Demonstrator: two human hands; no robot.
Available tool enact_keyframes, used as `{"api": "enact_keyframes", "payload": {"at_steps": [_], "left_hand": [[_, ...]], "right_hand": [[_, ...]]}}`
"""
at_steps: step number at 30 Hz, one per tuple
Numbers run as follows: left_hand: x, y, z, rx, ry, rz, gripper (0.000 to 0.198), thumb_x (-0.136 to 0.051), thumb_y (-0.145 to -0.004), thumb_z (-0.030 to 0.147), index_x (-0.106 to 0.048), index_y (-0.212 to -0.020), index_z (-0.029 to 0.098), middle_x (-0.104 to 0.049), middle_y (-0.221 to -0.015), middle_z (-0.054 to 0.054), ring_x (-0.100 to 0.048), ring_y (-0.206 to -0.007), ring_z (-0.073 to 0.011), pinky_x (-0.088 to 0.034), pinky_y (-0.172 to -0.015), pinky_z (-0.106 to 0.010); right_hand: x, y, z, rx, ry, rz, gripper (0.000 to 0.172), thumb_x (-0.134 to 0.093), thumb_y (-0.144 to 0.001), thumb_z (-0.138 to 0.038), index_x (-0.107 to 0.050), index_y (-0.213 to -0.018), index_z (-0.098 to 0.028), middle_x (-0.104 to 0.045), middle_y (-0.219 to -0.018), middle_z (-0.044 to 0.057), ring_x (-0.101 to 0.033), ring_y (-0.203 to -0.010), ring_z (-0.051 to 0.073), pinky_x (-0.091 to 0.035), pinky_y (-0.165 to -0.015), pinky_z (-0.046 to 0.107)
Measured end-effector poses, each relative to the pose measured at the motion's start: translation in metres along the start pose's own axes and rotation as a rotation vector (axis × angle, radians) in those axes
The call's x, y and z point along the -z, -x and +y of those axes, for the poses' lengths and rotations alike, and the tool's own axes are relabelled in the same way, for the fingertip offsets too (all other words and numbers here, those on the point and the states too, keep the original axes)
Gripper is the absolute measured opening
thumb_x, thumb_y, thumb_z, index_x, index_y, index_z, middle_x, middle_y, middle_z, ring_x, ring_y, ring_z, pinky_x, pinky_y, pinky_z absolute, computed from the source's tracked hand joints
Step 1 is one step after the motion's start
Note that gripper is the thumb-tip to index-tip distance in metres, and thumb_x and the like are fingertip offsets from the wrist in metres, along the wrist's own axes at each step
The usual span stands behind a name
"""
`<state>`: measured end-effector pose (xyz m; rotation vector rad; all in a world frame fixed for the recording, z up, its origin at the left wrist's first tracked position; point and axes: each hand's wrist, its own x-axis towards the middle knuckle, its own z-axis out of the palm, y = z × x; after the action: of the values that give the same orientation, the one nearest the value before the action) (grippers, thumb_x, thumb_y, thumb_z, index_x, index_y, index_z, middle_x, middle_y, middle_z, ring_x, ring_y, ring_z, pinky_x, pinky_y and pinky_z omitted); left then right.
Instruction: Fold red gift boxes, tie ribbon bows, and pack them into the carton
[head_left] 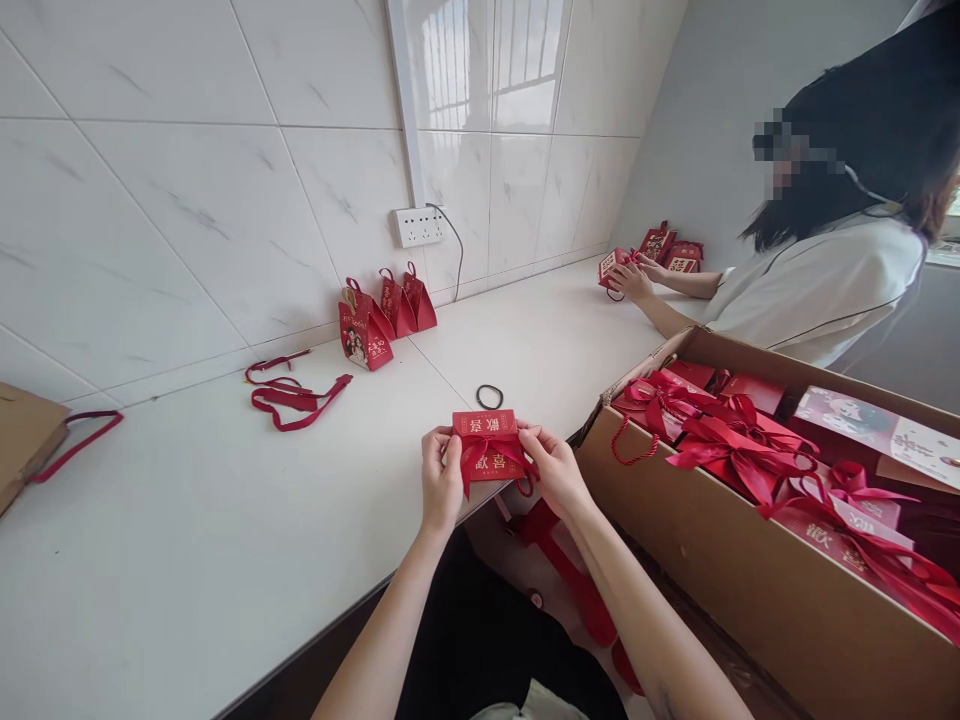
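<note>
Left hand [441, 470] and right hand [555, 465] grasp a red box [487, 421] with gold characters and glossy ribbon [480, 453].

Your small box [484, 421] is red with gold characters, its ribbon [489, 442] a pinker red. Before you, the tabletop [187, 520] is white, the wall tiles [180, 210] white with grey veining, the carton [675, 530] brown.

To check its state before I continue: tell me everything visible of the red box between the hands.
The red box, apparently card, bears gold characters upside down in this view. A red ribbon crosses its middle, tied at the centre, one tail hanging. A twisted cord shows at its lower right. The left hand and right hand hold opposite ends, over the near edge of the white table; contact there is unclear.
</note>
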<state>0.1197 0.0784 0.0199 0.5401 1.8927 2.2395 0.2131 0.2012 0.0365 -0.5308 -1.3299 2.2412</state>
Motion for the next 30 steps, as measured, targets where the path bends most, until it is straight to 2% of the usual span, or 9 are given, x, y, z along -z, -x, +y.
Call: {"api": "enact_keyframes", "payload": {"at_steps": [1,3,5,6,8,12,19,27,30], "left_hand": [[0.001,0.001,0.002,-0.003,-0.011,-0.012,0.026,-0.052,-0.086,0.043,-0.047,-0.077,0.019,-0.053,-0.104,-0.005,-0.054,-0.09,-0.0154,-0.046,-0.077,-0.027],[0.003,0.001,0.006,0.001,-0.026,-0.049,0.027,-0.052,-0.086,0.045,-0.047,-0.078,0.02,-0.053,-0.105,-0.005,-0.055,-0.091,-0.0157,-0.047,-0.078,-0.028],[0.004,0.002,0.008,0.014,-0.029,-0.101,0.03,-0.052,-0.086,0.048,-0.047,-0.078,0.02,-0.053,-0.106,-0.006,-0.057,-0.091,-0.0162,-0.048,-0.077,-0.028],[0.003,0.002,0.009,0.021,-0.027,-0.129,0.031,-0.052,-0.086,0.049,-0.047,-0.078,0.019,-0.053,-0.108,-0.006,-0.057,-0.091,-0.0167,-0.049,-0.077,-0.028],[0.0,0.002,0.012,0.026,-0.023,-0.173,0.033,-0.053,-0.085,0.051,-0.048,-0.077,0.019,-0.054,-0.111,-0.007,-0.058,-0.095,-0.018,-0.05,-0.078,-0.028],[-0.006,0.003,0.027,0.026,0.014,-0.26,0.031,-0.053,-0.085,0.05,-0.049,-0.079,0.019,-0.052,-0.119,-0.009,-0.057,-0.105,-0.0204,-0.051,-0.081,-0.029],[-0.009,0.007,0.077,-0.053,0.043,-0.499,0.016,-0.065,-0.08,0.032,-0.061,-0.088,0.019,-0.049,-0.125,-0.011,-0.045,-0.126,-0.0264,-0.048,-0.095,-0.033],[-0.008,0.013,0.086,0.018,0.04,-0.461,0.044,-0.068,-0.074,0.029,-0.053,-0.115,0.025,-0.054,-0.128,-0.01,-0.05,-0.123,-0.027,-0.053,-0.089,-0.035],[-0.01,0.011,0.081,0.1,0.002,-0.544,0.059,-0.067,-0.073,0.032,-0.048,-0.129,0.028,-0.048,-0.138,-0.01,-0.05,-0.124,-0.0299,-0.053,-0.09,-0.036]], "right_hand": [[0.005,0.002,-0.001,0.035,0.04,-0.062,0.043,-0.081,-0.057,-0.05,-0.058,-0.077,-0.02,-0.054,-0.132,0.009,-0.056,-0.116,0.028,-0.053,-0.086,0.036],[0.015,0.006,-0.003,0.116,0.216,-0.198,0.072,-0.087,-0.048,-0.044,-0.054,-0.109,-0.027,-0.041,-0.144,0.008,-0.045,-0.128,0.029,-0.05,-0.094,0.038],[0.023,0.008,-0.008,0.179,0.48,-0.271,0.104,-0.088,-0.048,-0.037,-0.033,-0.135,-0.033,-0.025,-0.152,0.009,-0.035,-0.136,0.029,-0.049,-0.096,0.04],[0.026,0.009,-0.011,0.197,0.604,-0.277,0.109,-0.086,-0.052,-0.034,-0.023,-0.141,-0.034,-0.019,-0.154,0.01,-0.033,-0.136,0.029,-0.049,-0.096,0.041],[0.028,0.01,-0.017,0.25,0.795,-0.282,0.108,-0.08,-0.061,-0.028,-0.014,-0.146,-0.033,-0.02,-0.153,0.012,-0.037,-0.133,0.029,-0.046,-0.098,0.045],[0.027,0.015,-0.032,0.419,0.993,-0.234,0.102,-0.075,-0.062,-0.024,-0.019,-0.147,-0.028,-0.043,-0.138,0.013,-0.044,-0.127,0.03,-0.036,-0.106,0.051],[0.033,0.035,-0.06,0.479,0.976,-0.146,0.1,-0.077,-0.062,-0.026,-0.022,-0.146,-0.028,-0.039,-0.142,0.011,-0.04,-0.131,0.029,-0.035,-0.109,0.046],[0.028,0.056,-0.084,0.432,0.963,-0.107,0.102,-0.08,-0.058,-0.03,-0.026,-0.144,-0.027,-0.043,-0.139,0.01,-0.044,-0.127,0.031,-0.04,-0.106,0.044],[0.026,0.064,-0.091,0.49,0.995,-0.082,0.1,-0.082,-0.055,-0.031,-0.03,-0.141,-0.028,-0.043,-0.138,0.009,-0.045,-0.127,0.031,-0.043,-0.104,0.042]]}}
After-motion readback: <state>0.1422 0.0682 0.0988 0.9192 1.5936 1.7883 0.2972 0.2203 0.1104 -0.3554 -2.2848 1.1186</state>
